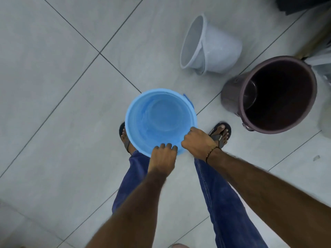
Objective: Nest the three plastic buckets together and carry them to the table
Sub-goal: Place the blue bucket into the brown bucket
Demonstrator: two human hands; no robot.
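Note:
A light blue plastic bucket is upright between my feet, its mouth facing up and nothing inside. My left hand grips its near rim, fingers curled over the edge. My right hand grips the rim just to the right of it. A white bucket lies on its side on the floor farther away, mouth turned to the left. A dark brown bucket stands tilted at the right, with a shiny round thing inside it.
The floor is pale grey tile with dark grout lines. Dark objects fill the top right corner, and a wooden pole with pale clutter lies along the right edge. My sandalled feet flank the blue bucket.

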